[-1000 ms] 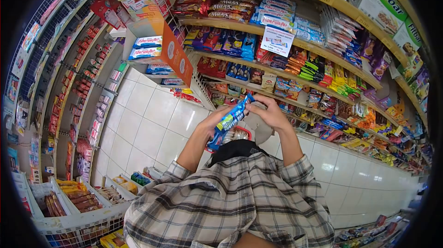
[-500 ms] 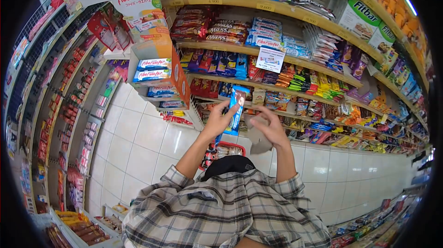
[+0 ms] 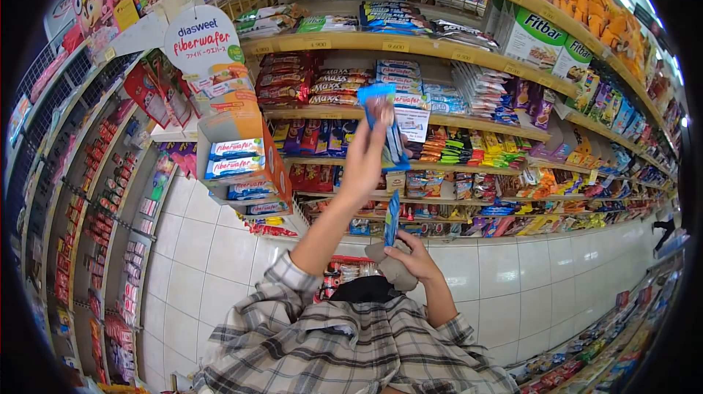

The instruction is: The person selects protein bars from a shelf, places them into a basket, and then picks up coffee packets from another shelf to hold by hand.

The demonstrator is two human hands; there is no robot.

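My left hand (image 3: 364, 158) reaches up in front of the shelves, closed around a blue snack packet (image 3: 378, 92) with a brown picture on it. Lower and to the right, my right hand (image 3: 414, 256) pinches another blue snack packet (image 3: 392, 220), held upright. A grey cloth (image 3: 400, 274) is bunched in the same hand. Below the hands, a red basket (image 3: 331, 271) with packaged goods in it is partly covered by a black item (image 3: 364, 289) at my front.
Curved snack shelves (image 3: 469, 127) fill the front, holding bars and packets. At left stands an orange-and-white fiberwafer display (image 3: 271, 167). Another stocked shelf (image 3: 95, 203) runs along the far left. White tiles (image 3: 505, 266) cover the floor.
My left hand has lifted its packet up and forward towards the shelves. My right hand has dropped lower, and a second blue packet now shows in it with the cloth. The view has shifted.
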